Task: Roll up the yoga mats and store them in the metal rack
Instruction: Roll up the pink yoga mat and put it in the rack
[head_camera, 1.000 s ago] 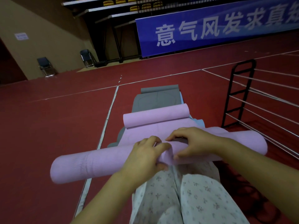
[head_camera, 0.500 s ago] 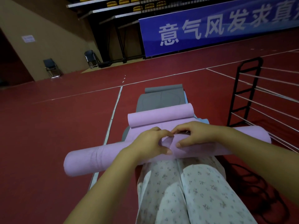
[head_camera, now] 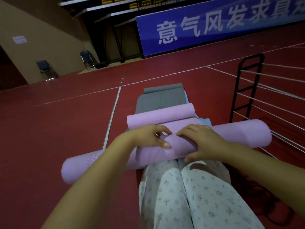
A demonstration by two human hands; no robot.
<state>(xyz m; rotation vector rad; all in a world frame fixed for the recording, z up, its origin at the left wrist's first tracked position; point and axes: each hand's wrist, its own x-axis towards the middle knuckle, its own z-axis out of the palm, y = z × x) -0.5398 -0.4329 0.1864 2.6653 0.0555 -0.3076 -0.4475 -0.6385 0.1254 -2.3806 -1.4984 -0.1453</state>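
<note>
A rolled pink yoga mat (head_camera: pixel 239 134) lies crosswise over my lap, its ends sticking out left and right. My left hand (head_camera: pixel 146 136) and my right hand (head_camera: pixel 203 141) both grip its middle, thumbs toward me and fingers curled over the top. Beyond it a second pink mat (head_camera: pixel 160 115) lies on the floor with its far end curled into a small roll. Under that lie a grey mat (head_camera: pixel 161 98) and a light blue mat (head_camera: pixel 207 121), only partly visible. The black metal rack (head_camera: pixel 247 86) with white rails stands on the right.
Red sports floor with white court lines (head_camera: pixel 113 109) surrounds the mats. Two folding chairs (head_camera: pixel 44 68) stand by the far left wall. A blue banner (head_camera: pixel 214 25) hangs in front of the bleachers. A dark cable (head_camera: pixel 267 192) coils on the floor at right. My floral trousers fill the bottom centre.
The rolled mat has tilted slightly, its right end higher and its left end pulled in. My hands have spread flatter over the roll's middle.
</note>
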